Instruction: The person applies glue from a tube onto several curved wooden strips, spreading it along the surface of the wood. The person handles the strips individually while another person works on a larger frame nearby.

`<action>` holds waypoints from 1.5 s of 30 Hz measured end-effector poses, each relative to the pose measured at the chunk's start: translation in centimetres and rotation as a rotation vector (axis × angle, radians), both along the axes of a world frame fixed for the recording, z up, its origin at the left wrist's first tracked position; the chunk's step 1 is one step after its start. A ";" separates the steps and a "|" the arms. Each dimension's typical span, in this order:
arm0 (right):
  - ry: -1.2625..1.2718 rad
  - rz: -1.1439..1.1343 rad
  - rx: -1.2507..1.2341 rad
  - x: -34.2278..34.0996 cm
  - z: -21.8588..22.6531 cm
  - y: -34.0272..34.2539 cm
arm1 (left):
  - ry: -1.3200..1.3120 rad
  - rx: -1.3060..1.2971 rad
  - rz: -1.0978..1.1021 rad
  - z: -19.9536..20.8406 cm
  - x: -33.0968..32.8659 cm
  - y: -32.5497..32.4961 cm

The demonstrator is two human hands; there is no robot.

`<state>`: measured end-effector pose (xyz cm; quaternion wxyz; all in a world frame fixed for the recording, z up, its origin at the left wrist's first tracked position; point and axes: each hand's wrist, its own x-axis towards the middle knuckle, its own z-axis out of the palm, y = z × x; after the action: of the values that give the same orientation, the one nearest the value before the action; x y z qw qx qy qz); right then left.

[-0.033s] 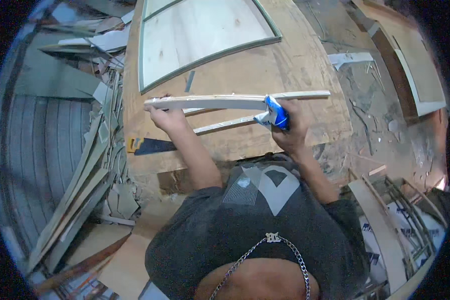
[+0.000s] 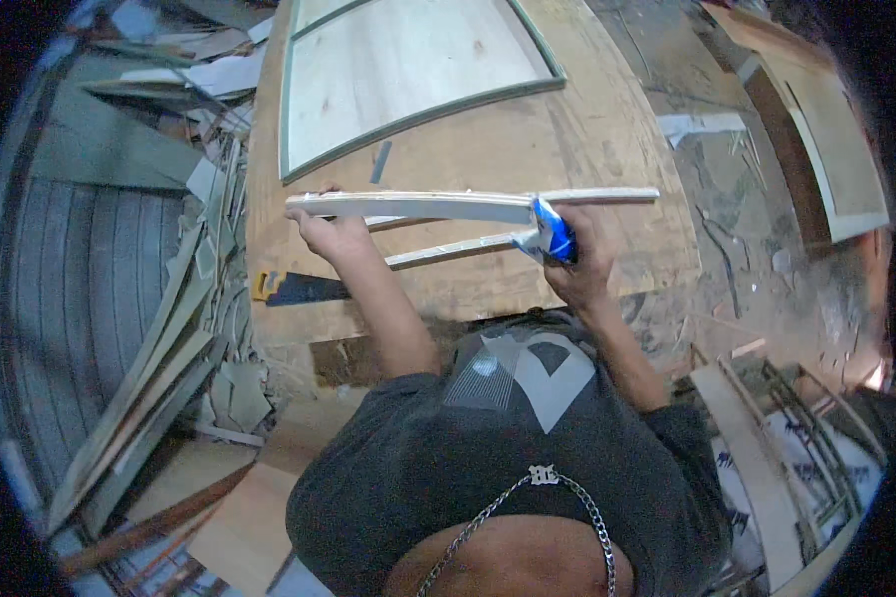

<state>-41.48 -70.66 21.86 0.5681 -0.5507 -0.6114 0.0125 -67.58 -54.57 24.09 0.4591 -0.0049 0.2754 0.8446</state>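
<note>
Gripping the left end of a wooden strip (image 2: 418, 207), the left hand (image 2: 334, 236) has its fingers curled around it above a scuffed wooden table (image 2: 528, 149). The right hand (image 2: 587, 257) is wrapped around a blue and white bag (image 2: 560, 239), whose tip is at the strip's right end; whether they touch, I cannot tell. More strips (image 2: 448, 249) lie below on the table, nearer the person. A saw (image 2: 309, 290) with a yellow handle rests near the table's left edge, and a short grey piece (image 2: 381, 161) sits between the held strip and a large framed panel (image 2: 418, 85). Scraps (image 2: 237, 393) are heaped along the table's left side. To the right, the dusty floor (image 2: 767, 298) carries litter, a wooden panel (image 2: 841, 149) and, lower down, wooden frames (image 2: 742, 438).
</note>
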 end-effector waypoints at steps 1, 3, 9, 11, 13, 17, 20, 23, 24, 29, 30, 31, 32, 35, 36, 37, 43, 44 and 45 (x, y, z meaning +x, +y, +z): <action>-0.010 0.046 0.012 -0.2 -1.1 -0.2 | 0.005 0.018 -0.022 0.0 -0.8 -0.4; 0.206 0.038 -0.153 0.3 -3.0 -0.8 | -0.008 0.047 0.006 0.2 -1.7 -1.0; 0.547 -0.022 -0.288 2.9 -4.3 -3.2 | 0.298 0.172 -0.215 4.7 1.1 -2.1; 0.287 -0.150 -0.199 3.6 -2.9 -2.9 | 0.506 0.211 -0.296 6.0 2.1 -3.1; 0.444 -0.095 -0.212 3.5 -0.8 -2.3 | 0.720 0.370 -0.337 6.7 2.9 -4.4; 0.231 0.147 -0.110 3.5 5.0 -1.1 | 0.914 0.479 -0.522 8.0 4.7 -7.1; -0.005 0.249 0.032 3.9 10.1 0.2 | 1.280 0.676 -0.503 9.2 5.5 -8.1; -0.186 0.299 0.186 2.5 13.1 1.0 | 1.604 0.779 -0.397 9.2 5.1 -8.3; -0.217 0.300 0.227 1.9 13.9 1.2 | 1.551 0.774 -0.405 9.0 5.3 -8.5; -0.426 0.268 0.196 0.9 12.0 1.1 | 1.683 0.772 -0.347 10.7 5.6 -9.5; -0.381 0.266 0.118 1.1 11.0 1.1 | 1.926 0.790 -0.200 11.1 5.5 -9.6; -0.381 0.274 0.122 1.5 10.8 1.0 | 1.929 0.782 -0.192 10.7 5.3 -9.7; -0.335 0.240 0.117 1.7 10.7 0.8 | 1.853 0.759 -0.289 9.9 5.2 -9.7; -0.294 0.143 0.138 1.5 11.3 0.4 | 1.802 0.739 -0.363 9.4 5.1 -9.6; -0.295 0.172 0.163 1.4 11.5 0.3 | 1.827 0.747 -0.337 9.3 5.1 -9.7; -0.297 0.193 0.188 1.4 11.6 0.3 | 1.828 0.754 -0.349 9.4 5.3 -9.7; -0.416 0.194 0.109 1.6 9.7 1.0 | 1.725 0.772 -0.397 9.1 5.7 -9.7; -0.387 0.171 0.058 2.0 9.3 1.1 | 1.760 0.791 -0.368 9.0 5.5 -9.7; -0.359 0.149 0.007 2.1 9.2 1.3 | 1.794 0.810 -0.339 9.1 5.4 -9.7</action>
<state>-39.35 -69.39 31.02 0.4492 -0.4956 -0.7419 -0.0461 -62.22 -64.25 33.15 0.1629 0.8309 0.2086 0.4894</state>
